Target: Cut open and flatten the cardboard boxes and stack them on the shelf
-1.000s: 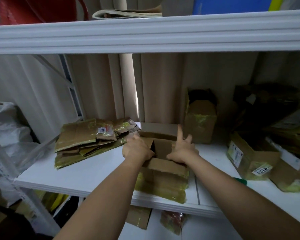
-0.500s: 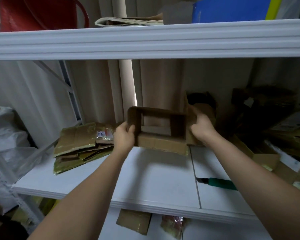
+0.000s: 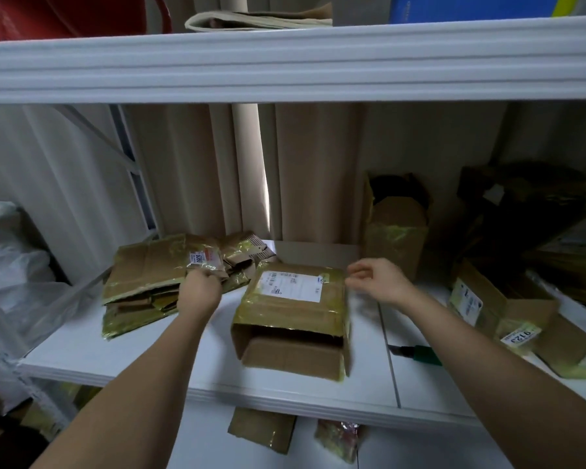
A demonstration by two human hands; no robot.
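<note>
Brown cardboard box with yellowish tape and a white shipping label (image 3: 293,319), lying on its side on white shelf board (image 3: 142,353), open end toward the camera. Between the two hands, touched by neither. Right hand (image 3: 378,280) just off the box's upper right corner, fingers loosely curled, nothing held. Left hand (image 3: 202,291) left of the box, over the near edge of the pile of flattened tape-covered cardboard pieces (image 3: 170,275); fingers curled down, possibly pinching a piece, blurred, cannot tell. Green-handled utility knife (image 3: 416,353) flat on the shelf, below the right hand and right of the box, partly hidden by the right forearm. Further right of the right hand, cluster of uncut taped cardboard boxes (image 3: 494,309); one upright box (image 3: 398,242) just behind that hand.
</note>
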